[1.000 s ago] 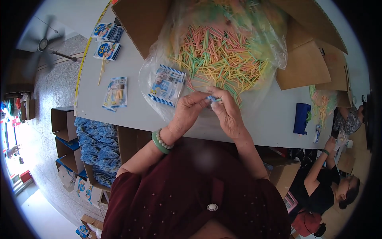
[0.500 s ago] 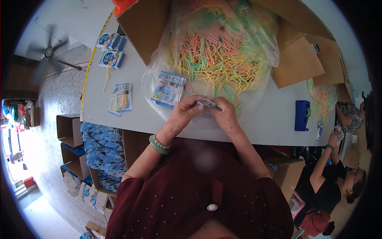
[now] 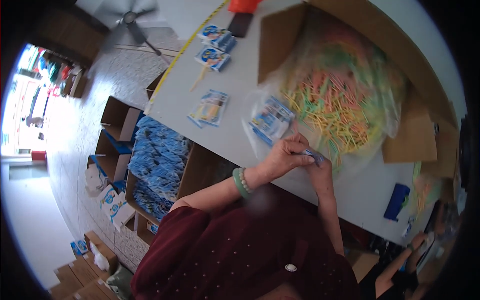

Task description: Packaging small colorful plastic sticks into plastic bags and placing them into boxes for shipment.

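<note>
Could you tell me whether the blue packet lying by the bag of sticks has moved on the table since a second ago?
No. The packet keeps its place at the bag's left edge, up-left of both hands; only the camera view has shifted.

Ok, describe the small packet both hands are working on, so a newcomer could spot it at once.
Start at the big cardboard box of coloured sticks on the white table. At the table's near edge, the left hand and right hand meet on a small blue-and-white packet. Unlike the packets lying flat nearby, it is pinched between fingers.
</note>
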Demonstrator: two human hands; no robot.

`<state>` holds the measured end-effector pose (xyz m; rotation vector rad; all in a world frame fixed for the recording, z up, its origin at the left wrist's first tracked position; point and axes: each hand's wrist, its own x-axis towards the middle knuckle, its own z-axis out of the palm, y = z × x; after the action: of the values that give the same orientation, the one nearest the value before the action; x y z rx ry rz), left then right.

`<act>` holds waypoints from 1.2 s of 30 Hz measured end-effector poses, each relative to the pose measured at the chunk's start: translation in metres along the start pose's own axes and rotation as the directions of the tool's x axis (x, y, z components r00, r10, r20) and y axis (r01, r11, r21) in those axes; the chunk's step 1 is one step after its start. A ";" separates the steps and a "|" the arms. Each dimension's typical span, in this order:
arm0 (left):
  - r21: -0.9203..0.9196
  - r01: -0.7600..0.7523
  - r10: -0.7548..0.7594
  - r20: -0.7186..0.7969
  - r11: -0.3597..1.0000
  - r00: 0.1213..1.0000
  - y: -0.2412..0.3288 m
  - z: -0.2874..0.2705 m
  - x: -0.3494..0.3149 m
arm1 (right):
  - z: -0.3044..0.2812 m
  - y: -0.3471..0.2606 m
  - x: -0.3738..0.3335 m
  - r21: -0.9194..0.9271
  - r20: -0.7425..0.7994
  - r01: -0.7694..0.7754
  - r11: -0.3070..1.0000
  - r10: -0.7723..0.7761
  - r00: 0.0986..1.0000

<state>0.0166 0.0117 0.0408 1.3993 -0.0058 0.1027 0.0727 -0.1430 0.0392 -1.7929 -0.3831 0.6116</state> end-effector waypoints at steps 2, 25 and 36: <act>0.020 -0.019 0.021 -0.099 1.000 0.995 0.000 -0.009 -0.008 | 0.008 -0.012 0.002 -0.056 0.076 -0.014 0.998 0.018 0.997; 0.879 0.418 0.424 -0.476 0.227 0.770 -0.028 -0.169 -0.031 | 0.045 -0.005 0.009 0.043 0.282 0.042 0.998 -0.053 0.958; 0.926 0.313 0.666 -0.370 0.210 0.648 -0.020 -0.181 -0.052 | 0.054 -0.023 0.008 -0.080 0.281 0.051 0.996 -0.027 0.959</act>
<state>-0.0440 0.1832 -0.0135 2.5874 0.7240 1.1473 0.0487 -0.0900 0.0473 -1.7793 -0.6445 0.8351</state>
